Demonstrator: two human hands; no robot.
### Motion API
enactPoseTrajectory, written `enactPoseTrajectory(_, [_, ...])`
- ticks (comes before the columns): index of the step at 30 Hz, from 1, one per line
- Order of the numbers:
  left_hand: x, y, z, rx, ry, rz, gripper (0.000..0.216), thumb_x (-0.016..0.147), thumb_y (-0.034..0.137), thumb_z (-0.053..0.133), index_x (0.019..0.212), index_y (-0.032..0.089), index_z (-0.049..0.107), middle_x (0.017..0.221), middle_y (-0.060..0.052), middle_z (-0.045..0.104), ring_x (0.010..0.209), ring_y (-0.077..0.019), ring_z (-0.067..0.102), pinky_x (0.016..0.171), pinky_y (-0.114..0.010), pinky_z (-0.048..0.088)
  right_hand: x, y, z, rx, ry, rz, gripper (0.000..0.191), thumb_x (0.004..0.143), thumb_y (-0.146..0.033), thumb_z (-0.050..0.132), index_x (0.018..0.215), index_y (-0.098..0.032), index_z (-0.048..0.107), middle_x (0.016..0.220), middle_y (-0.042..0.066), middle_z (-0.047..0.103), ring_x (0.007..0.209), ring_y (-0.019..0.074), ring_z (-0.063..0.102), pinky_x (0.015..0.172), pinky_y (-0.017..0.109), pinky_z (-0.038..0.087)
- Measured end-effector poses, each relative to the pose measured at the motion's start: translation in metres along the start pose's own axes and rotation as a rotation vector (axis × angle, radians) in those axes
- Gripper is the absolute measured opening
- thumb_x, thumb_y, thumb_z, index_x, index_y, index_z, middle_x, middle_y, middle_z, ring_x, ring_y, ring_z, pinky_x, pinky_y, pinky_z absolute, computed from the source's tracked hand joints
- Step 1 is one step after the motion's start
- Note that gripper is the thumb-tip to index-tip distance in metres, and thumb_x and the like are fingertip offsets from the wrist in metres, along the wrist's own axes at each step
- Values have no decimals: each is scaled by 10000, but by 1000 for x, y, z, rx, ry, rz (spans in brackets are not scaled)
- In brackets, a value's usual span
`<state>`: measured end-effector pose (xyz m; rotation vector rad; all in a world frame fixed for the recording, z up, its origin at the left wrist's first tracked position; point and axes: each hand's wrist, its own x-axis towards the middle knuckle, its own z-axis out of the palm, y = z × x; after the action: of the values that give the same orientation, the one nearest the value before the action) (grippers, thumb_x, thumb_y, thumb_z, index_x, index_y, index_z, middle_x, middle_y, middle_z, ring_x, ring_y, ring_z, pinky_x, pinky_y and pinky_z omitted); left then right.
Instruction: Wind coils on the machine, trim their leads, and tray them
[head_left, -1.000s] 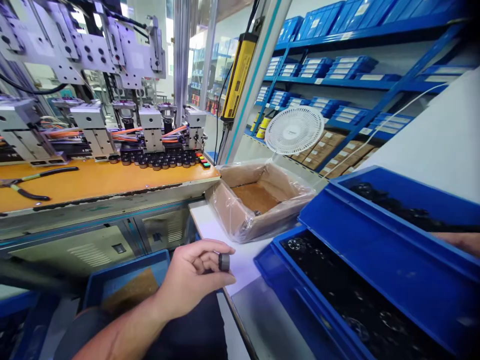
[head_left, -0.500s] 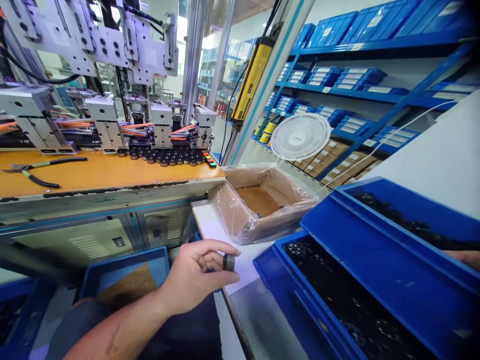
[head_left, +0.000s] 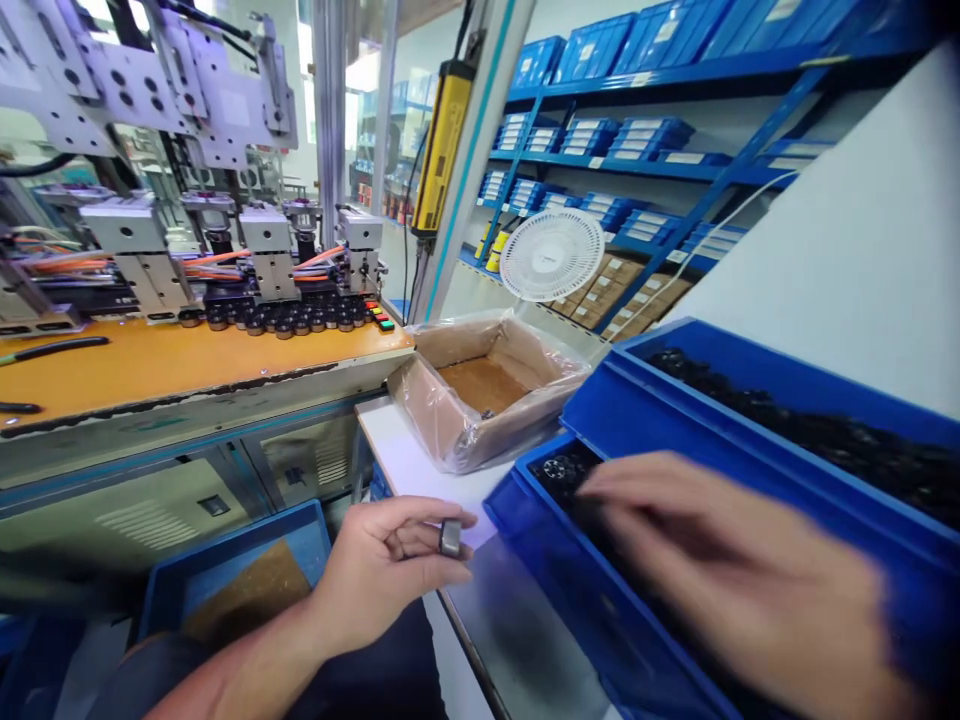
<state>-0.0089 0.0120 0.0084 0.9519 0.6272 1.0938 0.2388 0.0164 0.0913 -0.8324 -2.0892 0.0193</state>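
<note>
While shelves (head_left: 675,172) fill 1 o'clock, right hand (head_left: 720,560) blurs at 4, left hand (head_left: 371,565) grips at 7

If view centre is the hub: machine (head_left: 139,228) at 10, on orange bench (head_left: 187,352) at 9. Rear blue bin (head_left: 600,410) at 3, front blue bin (head_left: 555,550) at 5, black parts in both. Cardboard box (head_left: 435,420), plastic-lined, about dead centre, on white table (head_left: 390,430). White fan (head_left: 553,257) at 1, beyond box. Right hand over front blue bin, fingers toward 10; motion-smeared, can't tell if it holds anything or how closed it is. Left hand apart from the bins, thumb and fingers curled round small dark cylinder (head_left: 450,538). Pliers (head_left: 56,350) at 9, cut by frame edge. Black round parts (head_left: 285,318) bunched along bench by machine. Cylinder itself at 6, up at left fingertips.
</note>
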Motion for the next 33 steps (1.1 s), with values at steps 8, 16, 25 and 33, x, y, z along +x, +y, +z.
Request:
enactPoseTrajectory(8, [-4, -12, 17, -235, -128, -37, 379, 644, -6, 816, 963, 193, 768, 791, -8, 790, 701, -79, 722, 663, -131, 562, -26, -30, 73, 363, -11, 61, 250, 853, 18, 523, 1025, -138, 617, 907, 78, 627, 857, 162, 626, 715, 293, 566])
enactPoseTrajectory(16, [0, -17, 19, -81, -66, 91, 424, 636, -5, 823, 985, 229, 765, 824, 0, 795, 770, -88, 736, 734, -133, 561, -30, -20, 63, 294, -52, -75, 372, 811, -9, 539, 1174, -88, 566, 1031, 137, 590, 990, 223, 587, 792, 368, 567])
enactPoseTrajectory(25, [-4, -6, 21, -97, -74, 59, 437, 619, -57, 803, 960, 213, 763, 824, 7, 802, 730, -108, 753, 683, -143, 597, -34, -15, 63, 193, -39, -173, 300, 888, -29, 566, 1178, -97, 592, 1019, 126, 615, 976, 211, 598, 788, 378, 574])
enactPoseTrajectory(33, [-7, -14, 29, -115, -9, 92, 411, 613, -54, 810, 926, 205, 751, 947, -15, 799, 846, -118, 752, 764, -158, 590, -33, -13, 64, 59, 14, -252, 154, 913, -109, 590, 1054, -74, 638, 917, 106, 608, 870, 182, 600, 735, 333, 571])
